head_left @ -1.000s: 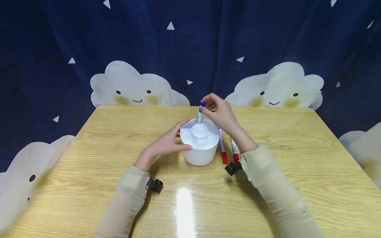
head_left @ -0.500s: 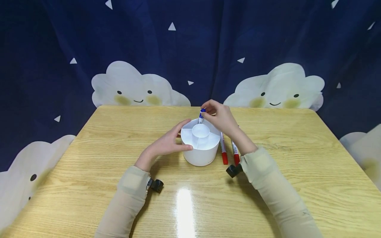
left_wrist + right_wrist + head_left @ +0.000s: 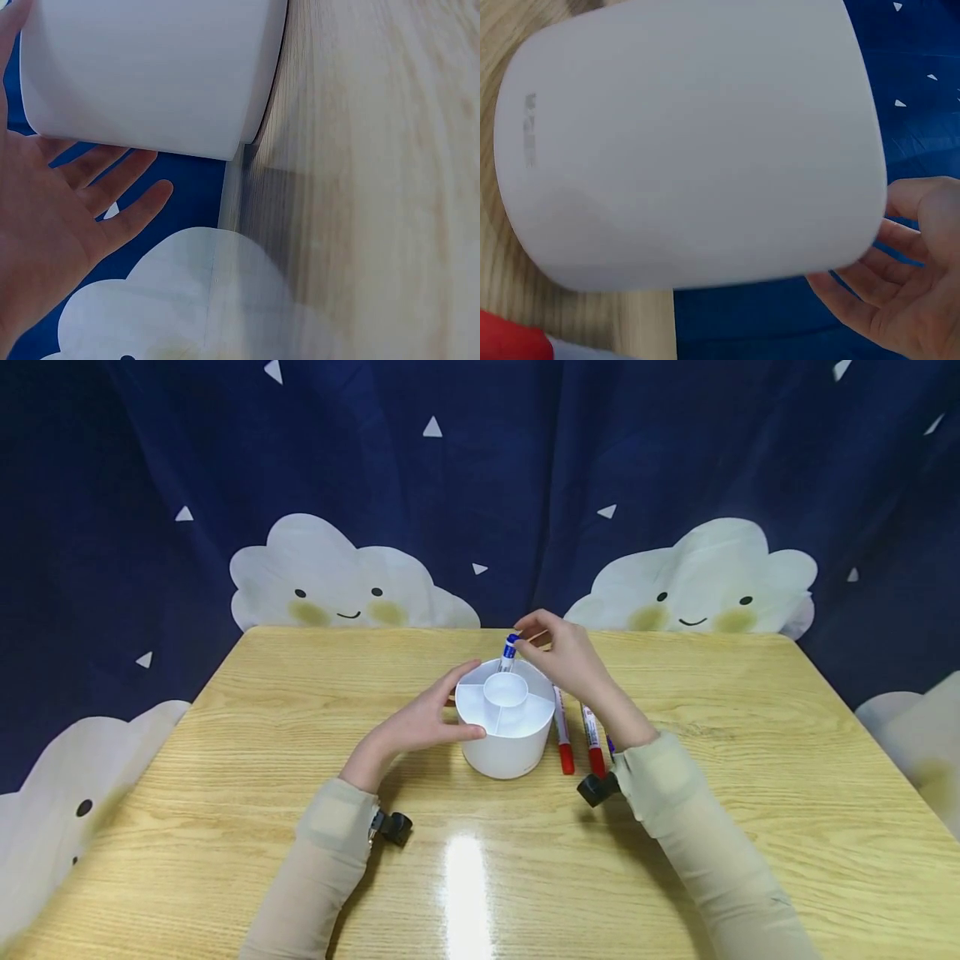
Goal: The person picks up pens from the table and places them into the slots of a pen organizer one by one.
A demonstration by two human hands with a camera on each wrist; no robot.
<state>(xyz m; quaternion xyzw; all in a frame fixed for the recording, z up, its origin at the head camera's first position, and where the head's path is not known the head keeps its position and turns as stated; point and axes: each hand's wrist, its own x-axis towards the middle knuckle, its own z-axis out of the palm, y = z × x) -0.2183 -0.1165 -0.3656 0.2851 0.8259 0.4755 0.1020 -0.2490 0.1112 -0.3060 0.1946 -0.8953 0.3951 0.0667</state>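
A round white pen organizer [image 3: 504,755], with compartments around a central cup, stands on the table. My left hand [image 3: 420,720] holds its left side, thumb along the front rim and fingers reaching behind; in the left wrist view they spread past its white wall [image 3: 142,75]. A blue-capped marker [image 3: 508,653] stands in the back compartment, leaning slightly right, its lower part hidden. My right hand [image 3: 566,660] is just right of the cap, thumb and forefinger parted at its edge. In the right wrist view the organizer [image 3: 690,150] hides some of that hand's fingertips.
Two red-capped markers [image 3: 564,756] [image 3: 594,752] lie right of the organizer. Beside them, a blue-purple marker end [image 3: 611,745] shows, mostly hidden by my right forearm. The wooden table [image 3: 300,677] ends at a dark blue curtain [image 3: 480,468] with clouds.
The blue-capped marker has gone lower into the back compartment. My right hand followed it down, then let go and shifted slightly right. My left hand stays on the organizer.
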